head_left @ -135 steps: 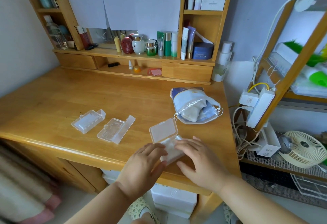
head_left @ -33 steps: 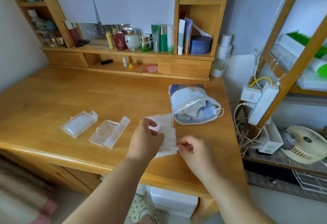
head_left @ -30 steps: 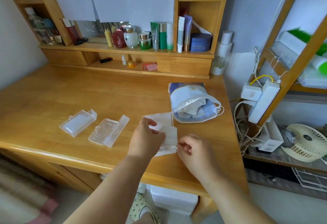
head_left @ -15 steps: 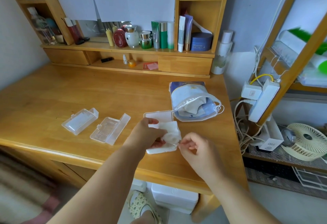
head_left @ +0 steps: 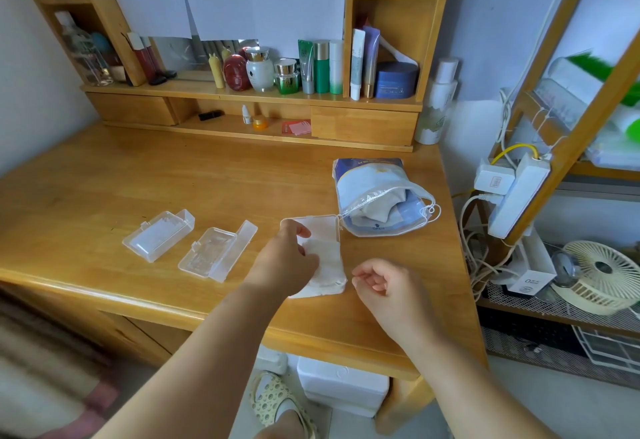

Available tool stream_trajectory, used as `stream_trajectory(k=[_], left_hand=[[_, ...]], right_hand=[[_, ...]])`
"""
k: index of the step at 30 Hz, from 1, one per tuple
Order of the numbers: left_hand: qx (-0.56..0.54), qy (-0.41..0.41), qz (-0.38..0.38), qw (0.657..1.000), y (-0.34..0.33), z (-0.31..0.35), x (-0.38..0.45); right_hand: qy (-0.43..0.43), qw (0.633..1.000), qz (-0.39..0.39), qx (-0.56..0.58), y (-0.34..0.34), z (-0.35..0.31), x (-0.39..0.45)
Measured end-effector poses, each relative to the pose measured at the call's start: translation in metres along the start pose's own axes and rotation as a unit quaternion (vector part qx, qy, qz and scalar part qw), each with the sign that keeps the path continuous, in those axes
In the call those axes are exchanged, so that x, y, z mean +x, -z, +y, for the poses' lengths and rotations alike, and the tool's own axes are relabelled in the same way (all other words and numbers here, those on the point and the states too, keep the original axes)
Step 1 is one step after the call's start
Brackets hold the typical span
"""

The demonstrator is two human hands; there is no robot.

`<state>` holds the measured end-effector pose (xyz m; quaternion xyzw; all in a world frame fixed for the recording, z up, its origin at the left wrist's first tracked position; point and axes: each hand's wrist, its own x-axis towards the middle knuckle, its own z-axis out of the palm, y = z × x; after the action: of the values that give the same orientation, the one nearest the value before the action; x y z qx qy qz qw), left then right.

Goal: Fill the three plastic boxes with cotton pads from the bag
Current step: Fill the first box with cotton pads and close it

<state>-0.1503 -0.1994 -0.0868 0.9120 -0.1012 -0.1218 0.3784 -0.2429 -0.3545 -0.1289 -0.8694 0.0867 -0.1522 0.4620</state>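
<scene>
Three clear plastic boxes lie open on the wooden desk (head_left: 104,196). The left box (head_left: 159,234) and the middle box (head_left: 216,249) hold no pads that I can see. The right box (head_left: 320,227), nearest the front edge, holds a stack of white cotton pads (head_left: 329,265). My left hand (head_left: 287,262) sits over that stack, thumb and bent fingers pinching the top pad at its left edge. My right hand (head_left: 384,286) hovers just right of the box, fingers curled, holding nothing. The blue-and-clear bag (head_left: 377,199) lies open behind the box with pads inside.
A shelf unit (head_left: 249,99) with cosmetic bottles and jars runs along the back of the desk. A white bottle (head_left: 436,102) stands at the back right corner. Right of the desk are a power strip (head_left: 516,196), cables and a small fan (head_left: 602,275).
The crumpled pad in my left hand has been laid flatter onto the stack in the right box. My right hand has drawn back a little to the right, away from the pads.
</scene>
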Motion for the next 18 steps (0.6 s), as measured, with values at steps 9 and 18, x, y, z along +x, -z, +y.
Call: stream_trajectory(k=[9, 18], left_hand=[[-0.047, 0.026, -0.014, 0.998, 0.002, 0.000, 0.003], [-0.153, 0.039, 0.032, 0.987, 0.000, 0.000, -0.002]], right_hand=[[0.092, 0.992, -0.036, -0.073, -0.002, -0.008, 0.001], [-0.011, 0.999, -0.027, 0.022, -0.001, -0.005, 0.005]])
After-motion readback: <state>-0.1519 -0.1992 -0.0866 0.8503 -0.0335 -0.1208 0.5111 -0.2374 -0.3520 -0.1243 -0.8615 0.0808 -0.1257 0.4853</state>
